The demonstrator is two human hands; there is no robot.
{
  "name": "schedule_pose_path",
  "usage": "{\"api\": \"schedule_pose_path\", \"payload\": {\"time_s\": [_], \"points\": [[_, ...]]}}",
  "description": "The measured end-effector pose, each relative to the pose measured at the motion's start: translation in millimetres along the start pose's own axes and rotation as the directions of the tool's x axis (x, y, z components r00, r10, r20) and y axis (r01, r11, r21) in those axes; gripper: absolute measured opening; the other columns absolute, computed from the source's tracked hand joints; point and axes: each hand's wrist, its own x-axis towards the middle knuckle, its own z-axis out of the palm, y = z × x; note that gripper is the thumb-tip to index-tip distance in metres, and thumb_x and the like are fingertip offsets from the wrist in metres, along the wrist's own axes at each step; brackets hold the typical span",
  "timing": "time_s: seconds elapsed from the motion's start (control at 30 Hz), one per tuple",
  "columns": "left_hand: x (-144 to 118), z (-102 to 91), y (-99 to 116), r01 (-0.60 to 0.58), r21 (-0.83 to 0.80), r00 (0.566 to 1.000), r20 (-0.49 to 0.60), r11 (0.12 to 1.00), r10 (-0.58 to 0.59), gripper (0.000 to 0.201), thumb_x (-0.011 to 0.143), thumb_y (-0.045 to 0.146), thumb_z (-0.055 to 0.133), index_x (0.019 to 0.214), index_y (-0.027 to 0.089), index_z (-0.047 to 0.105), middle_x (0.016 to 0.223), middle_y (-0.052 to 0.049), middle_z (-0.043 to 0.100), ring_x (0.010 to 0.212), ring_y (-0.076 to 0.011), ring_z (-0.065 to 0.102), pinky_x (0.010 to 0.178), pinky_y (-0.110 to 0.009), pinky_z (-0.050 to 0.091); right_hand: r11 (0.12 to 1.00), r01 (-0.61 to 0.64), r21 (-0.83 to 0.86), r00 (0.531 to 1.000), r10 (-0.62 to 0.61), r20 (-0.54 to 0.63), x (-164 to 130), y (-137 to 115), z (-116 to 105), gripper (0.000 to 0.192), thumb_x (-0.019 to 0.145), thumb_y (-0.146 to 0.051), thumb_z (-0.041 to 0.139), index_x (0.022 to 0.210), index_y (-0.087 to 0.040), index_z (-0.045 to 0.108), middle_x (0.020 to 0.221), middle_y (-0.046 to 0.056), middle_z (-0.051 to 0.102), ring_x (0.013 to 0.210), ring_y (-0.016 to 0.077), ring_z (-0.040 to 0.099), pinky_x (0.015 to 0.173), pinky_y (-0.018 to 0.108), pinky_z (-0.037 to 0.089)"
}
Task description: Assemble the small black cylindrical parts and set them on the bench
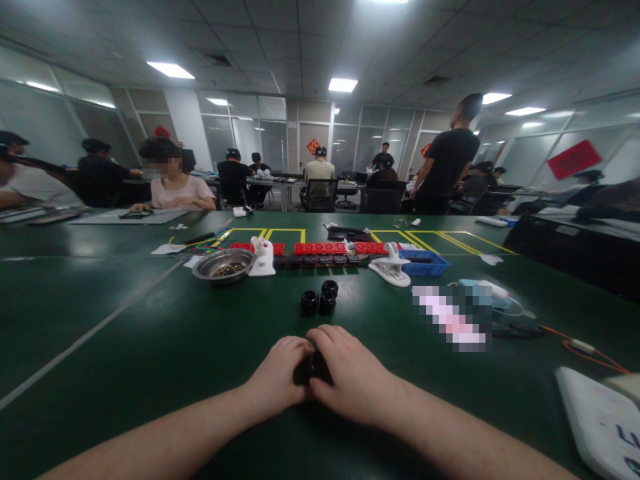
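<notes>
The left hand [281,377] and right hand [350,377] meet over a small black part [311,368], fingers curled close around it; how it is seated is mostly hidden, probably pinched from both sides. Steady wrists on the green table [150,347] suit this grip. Three black rings [320,299] lie just ahead; open room left, a white board [595,420] crowds the right edge

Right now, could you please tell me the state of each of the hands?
Left hand: closed on a small black round plastic part.
Right hand: closed on the same part.
</notes>
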Motion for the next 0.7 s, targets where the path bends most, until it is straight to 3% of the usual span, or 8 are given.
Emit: {"api": "schedule_pose_path", "payload": {"time_s": [0.13, 0.23, 0.33, 0.43, 0.57, 0.7], "points": [[-1, 1.6, -1, 0.01, 0.018, 1.0, -0.01, 1.0, -0.01, 0.035, 0.061, 0.031, 0.068, 0.092, 0.02, 0.057, 0.099, -0.004, 0.057, 0.094, -0.0246, 0.049, 0.085, -0.038, 0.039, 0.993, -0.108, -0.042, 0.994, 0.108, -0.009, 3, 0, 3, 0.044, 0.071, -0.036, 0.057, 0.108, -0.015, 0.047, 0.101, 0.01, 0.053, 0.095, 0.0254, 0.048, 0.08, 0.039, 0.039], [-1, 0.5, 0, 0.02, -0.005, 1.0, -0.002, 1.0, -0.02, 0.036, 0.062, 0.035, 0.067, 0.094, 0.02, 0.057, 0.099, -0.004, 0.056, 0.095, -0.0247, 0.049, 0.085, -0.039, 0.039, 0.99, -0.129, -0.048, 0.99, 0.132, 0.05, 4, -1, 2, 0.036, 0.073, -0.029, 0.056, 0.105, -0.015, 0.047, 0.097, 0.01, 0.055, 0.09, 0.0241, 0.051, 0.076, 0.037, 0.041], [-1, -0.4, 0, 0.026, -0.032, 1.0, 0.01, 0.999, -0.025, 0.033, 0.062, 0.036, 0.066, 0.091, 0.021, 0.059, 0.1, -0.004, 0.055, 0.096, -0.0251, 0.049, 0.085, -0.038, 0.038, 1.0, -0.011, 0.003, 0.994, 0.011, 0.112, 2, -2, -3, 0.034, 0.07, -0.013, 0.051, 0.104, -0.015, 0.048, 0.099, 0.009, 0.056, 0.091, 0.0208, 0.051, 0.078, 0.033, 0.041], [0, 0.9, -2, 0.026, -0.022, 1.0, 0.002, 0.999, -0.026, 0.034, 0.06, 0.031, 0.067, 0.092, 0.021, 0.059, 0.1, -0.004, 0.056, 0.097, -0.0256, 0.048, 0.086, -0.039, 0.038, 0.995, 0.089, 0.054, 0.991, -0.094, 0.092, 0, -3, -8, 0.041, 0.066, -0.011, 0.052, 0.106, -0.015, 0.047, 0.108, 0.009, 0.053, 0.099, 0.0199, 0.047, 0.087, 0.032, 0.036], [0, 3.3, -3, 0.003, 0.017, 1.0, -0.012, 1.0, -0.003, 0.032, 0.06, 0.028, 0.067, 0.09, 0.021, 0.057, 0.099, -0.003, 0.056, 0.096, -0.0246, 0.049, 0.086, -0.038, 0.037, 1.0, -0.004, -0.001, 1.0, 0.004, 0.009, 1, -1, -4, 0.043, 0.07, -0.021, 0.055, 0.11, -0.014, 0.046, 0.106, 0.01, 0.053, 0.1, 0.0227, 0.047, 0.087, 0.036, 0.037], [0, 2.4, -1, 0.004, 0.023, 1.0, -0.029, 1.0, -0.004, 0.033, 0.06, 0.034, 0.068, 0.089, 0.021, 0.057, 0.096, -0.003, 0.057, 0.091, -0.0235, 0.051, 0.084, -0.037, 0.039, 0.992, -0.117, -0.037, 0.993, 0.118, 0.024, 4, 1, 1, 0.04, 0.072, -0.03, 0.056, 0.107, -0.014, 0.047, 0.099, 0.011, 0.056, 0.093, 0.0251, 0.051, 0.078, 0.038, 0.041]]}}
